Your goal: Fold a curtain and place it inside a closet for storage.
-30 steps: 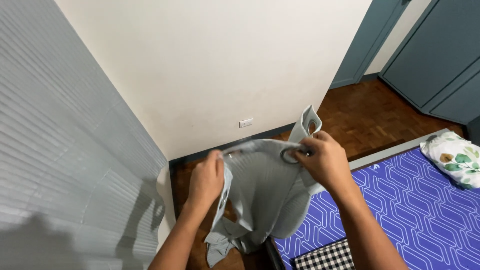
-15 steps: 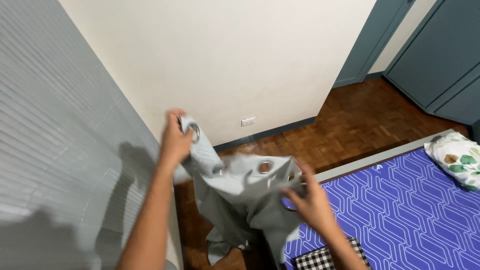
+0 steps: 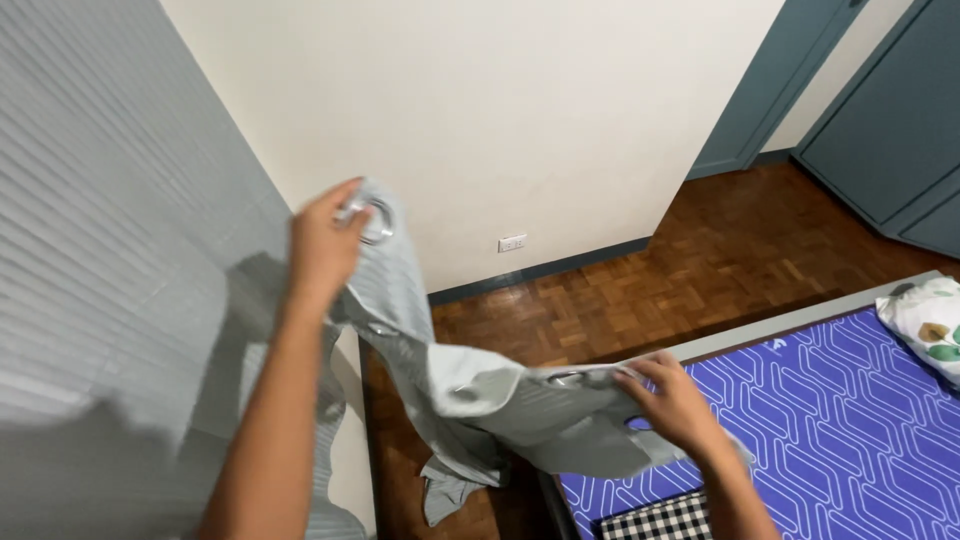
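A pale grey-green curtain [image 3: 470, 395] with metal eyelet rings hangs stretched between my two hands. My left hand [image 3: 322, 243] is raised high near the grey curtain on the left and pinches the top edge at one ring [image 3: 377, 220]. My right hand [image 3: 672, 402] is lower, over the bed's corner, and grips the same top edge by another ring [image 3: 568, 379]. The rest of the cloth sags down towards the floor between the wall and the bed.
A hung grey ribbed curtain [image 3: 110, 300] fills the left side. A bed with a blue patterned sheet [image 3: 830, 420], a floral pillow [image 3: 930, 325] and a checked cloth [image 3: 650, 520] lies at lower right. Beyond are parquet floor [image 3: 700, 270], a cream wall with a socket [image 3: 512, 242], and teal doors [image 3: 880, 120].
My hands were close together bunching the curtain; the left hand has risen up and leftward while the right dropped toward the bed, spreading the top edge out.
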